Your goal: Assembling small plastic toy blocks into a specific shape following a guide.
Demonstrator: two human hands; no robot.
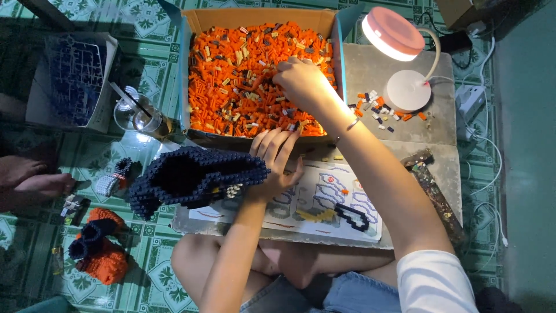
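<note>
Hands on dark brick model

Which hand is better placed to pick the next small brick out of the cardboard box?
The right hand: it is already down among the orange bricks inside the cardboard box. The left hand is occupied, pressed against the dark blue brick model outside the box.

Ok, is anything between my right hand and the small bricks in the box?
Nothing visible. The right hand is already down among the orange bricks inside the cardboard box. The left hand holds the dark blue brick model in front of the box.
</note>
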